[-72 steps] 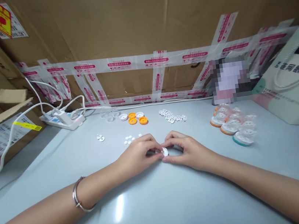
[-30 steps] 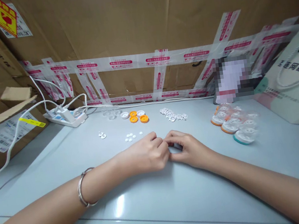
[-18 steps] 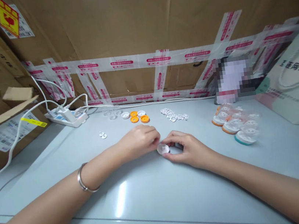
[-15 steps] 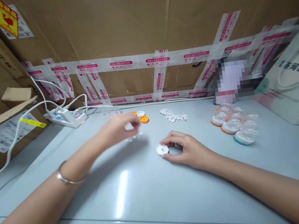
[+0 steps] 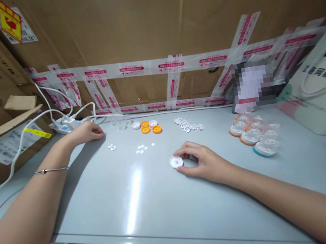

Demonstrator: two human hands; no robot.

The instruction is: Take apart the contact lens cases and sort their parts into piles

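Just below the centre of the frame, the right hand [image 5: 200, 160] pinches a white disc [image 5: 174, 162] by its right edge, thumb below and fingers above. The disc is round and shallow, with a raised rim and a small greyish spot in its middle. At the left, the left hand [image 5: 88, 131] has its fingers curled; whether they grip anything cannot be told. Orange and white cups [image 5: 146, 130] lie on the table [image 5: 223, 206], farther back than the disc.
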